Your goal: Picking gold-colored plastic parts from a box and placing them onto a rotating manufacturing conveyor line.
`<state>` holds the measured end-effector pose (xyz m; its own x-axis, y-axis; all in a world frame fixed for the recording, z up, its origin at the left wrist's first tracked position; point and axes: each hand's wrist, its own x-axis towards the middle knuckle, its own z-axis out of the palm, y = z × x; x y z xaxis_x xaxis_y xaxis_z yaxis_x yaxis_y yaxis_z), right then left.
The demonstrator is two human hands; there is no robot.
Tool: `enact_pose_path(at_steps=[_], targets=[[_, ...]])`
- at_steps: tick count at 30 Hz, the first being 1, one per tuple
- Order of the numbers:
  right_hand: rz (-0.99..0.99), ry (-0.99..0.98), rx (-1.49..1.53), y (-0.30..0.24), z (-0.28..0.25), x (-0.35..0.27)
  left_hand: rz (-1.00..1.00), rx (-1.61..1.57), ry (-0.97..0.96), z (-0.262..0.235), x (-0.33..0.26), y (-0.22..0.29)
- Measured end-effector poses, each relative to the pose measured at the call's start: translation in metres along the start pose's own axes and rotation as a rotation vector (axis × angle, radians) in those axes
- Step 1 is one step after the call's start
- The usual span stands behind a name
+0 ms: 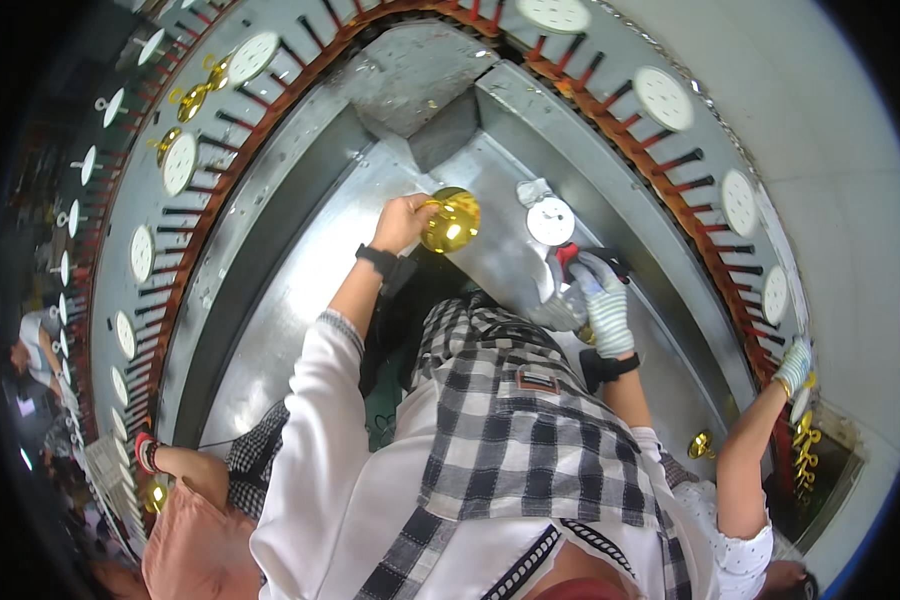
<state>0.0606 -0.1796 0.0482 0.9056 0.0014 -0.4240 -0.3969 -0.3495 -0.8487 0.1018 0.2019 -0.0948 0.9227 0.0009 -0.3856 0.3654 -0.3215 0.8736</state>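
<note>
My left hand [402, 222] is bare, with a dark band on the wrist. Its thumb and fingers pinch the left edge of a shiny gold disc [454, 222] above the metal tray. A striped glove covers my right hand [606, 305], whose fingers curl round a red-and-black tool [567, 256]; its kind is partly hidden by the glove. Just beyond that hand lies a white disc [550, 222] with small dark marks in its middle. Grey cloth [558, 300] sits beside the gloved fingers. A small gold piece [587, 334] shows next to the glove.
A curved conveyor with red-and-black pegs [685, 160] and white discs [662, 98] wraps round the metal tray [300, 270]. Gold pieces [202, 92] hang at its left. Co-workers flank me; one gloved hand [794, 366] is at the right conveyor. Another gold piece [702, 444] lies at lower right.
</note>
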Motion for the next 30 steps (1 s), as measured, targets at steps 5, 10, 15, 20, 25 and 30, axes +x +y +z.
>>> enact_pose_path(at_steps=[5,10,15,20,25,30], targets=[[-0.066,-0.202,0.248,-0.040,0.039,0.007,0.277,-0.196,-0.025,0.017,-0.054,0.141],[0.115,-0.116,0.534,-0.086,0.049,0.002,0.444,-0.207,0.044,0.029,-0.066,0.191],[0.045,-0.126,0.766,-0.092,0.039,-0.004,0.335,-0.322,0.167,0.017,-0.056,0.169],[0.045,-0.132,0.800,-0.112,0.038,-0.019,0.090,-0.915,-0.261,0.047,-0.076,0.186],[0.068,-0.182,0.859,-0.115,0.040,-0.027,0.097,-0.918,-0.203,0.050,-0.084,0.205],[0.041,-0.178,0.695,-0.117,0.045,-0.033,0.132,-0.845,-0.192,0.041,-0.087,0.206]])
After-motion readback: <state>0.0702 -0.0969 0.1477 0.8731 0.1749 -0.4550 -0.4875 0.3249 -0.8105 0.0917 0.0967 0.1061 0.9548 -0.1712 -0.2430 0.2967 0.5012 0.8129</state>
